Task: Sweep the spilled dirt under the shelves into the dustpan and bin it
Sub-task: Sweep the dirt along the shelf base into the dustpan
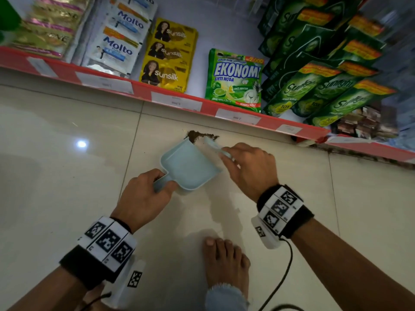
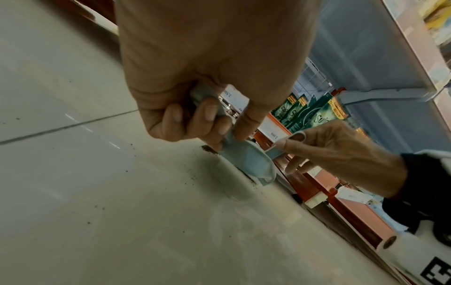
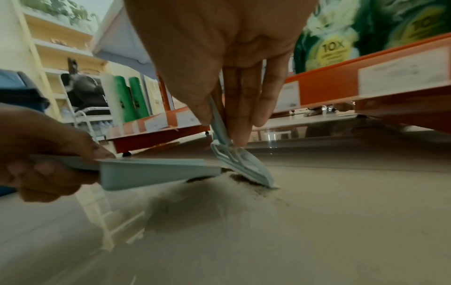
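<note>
A small pile of brown dirt (image 1: 198, 136) lies on the tiled floor just in front of the lowest shelf. The light blue dustpan (image 1: 190, 167) rests on the floor with its lip at the pile. My left hand (image 1: 162, 178) grips its short handle, fingers curled round it (image 2: 207, 123). My right hand (image 1: 226, 153) pinches the thin handle of a small light blue brush (image 1: 213, 143). The brush head (image 3: 246, 167) is tilted, and its edge touches the dirt (image 3: 246, 181) beside the dustpan's (image 3: 156, 171) lip.
The red-edged shelf (image 1: 247, 117) runs across, stocked with sachets and green detergent pouches (image 1: 233, 79), with a low gap beneath it. My bare foot (image 1: 224, 259) is planted behind the hands. Loose specks (image 2: 127, 170) dot the tiles. A dark blue object (image 3: 17, 90) stands far left.
</note>
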{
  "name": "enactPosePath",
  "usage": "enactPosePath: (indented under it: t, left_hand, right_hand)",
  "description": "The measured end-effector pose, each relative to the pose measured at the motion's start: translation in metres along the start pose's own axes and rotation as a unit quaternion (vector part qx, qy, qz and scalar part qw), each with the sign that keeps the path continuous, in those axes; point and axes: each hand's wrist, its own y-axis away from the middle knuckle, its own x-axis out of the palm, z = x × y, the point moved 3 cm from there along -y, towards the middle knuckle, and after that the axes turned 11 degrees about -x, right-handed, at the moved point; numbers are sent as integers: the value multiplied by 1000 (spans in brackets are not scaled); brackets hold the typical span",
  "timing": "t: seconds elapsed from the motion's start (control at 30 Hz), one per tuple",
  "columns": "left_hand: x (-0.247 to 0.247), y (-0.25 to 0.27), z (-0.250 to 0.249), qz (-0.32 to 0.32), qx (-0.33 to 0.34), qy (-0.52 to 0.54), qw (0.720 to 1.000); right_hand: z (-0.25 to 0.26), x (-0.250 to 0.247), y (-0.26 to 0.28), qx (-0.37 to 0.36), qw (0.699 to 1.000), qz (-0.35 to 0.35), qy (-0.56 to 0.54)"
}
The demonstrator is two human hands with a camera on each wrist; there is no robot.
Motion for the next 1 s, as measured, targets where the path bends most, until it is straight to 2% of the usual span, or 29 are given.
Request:
enactPosePath:
  t: [0.1, 0.2, 0.27, 0.37, 0.43, 0.5, 0.6, 0.7, 0.83, 0.93, 1.0]
  left_hand:
    - [-2, 2, 1, -3, 0, 4, 1000]
    - [-6, 4, 3, -7, 1, 12, 1000]
    - [-7, 4, 4, -10, -1, 16, 1000]
    - [-8, 5, 4, -11, -4, 26, 1000]
    - [-9, 5, 2, -12, -3, 28, 1000]
    - [-10, 5, 2, -13, -7, 33, 999]
    - [-11, 5, 2, -12, -9, 37, 999]
    - [-13, 5, 3, -14, -9, 38, 999]
    - [-16, 4, 7, -20, -17, 51, 998]
    - [-18, 2, 7, -25, -14, 54, 998]
    - [-19, 2, 6, -28, -13, 47, 998]
  right_hand:
    - [9, -9, -1, -12, 999, -50, 4]
    - [-14, -22, 1, 29, 993, -101, 50]
    - [-36, -26, 2, 81, 988, -92, 95]
    - [-55, -18, -1, 132, 983, -35, 121]
    - [-48, -4, -4, 96, 991, -2, 93]
    - [-25, 9, -5, 34, 999, 25, 19]
    - [5, 15, -3, -14, 998, 15, -52]
    - [3, 5, -2, -16, 999, -46, -9]
    - [-34, -13, -1, 42, 991, -101, 71]
    - [-54, -10, -8, 92, 980, -69, 162]
    - [-53, 3, -19, 112, 978, -30, 176]
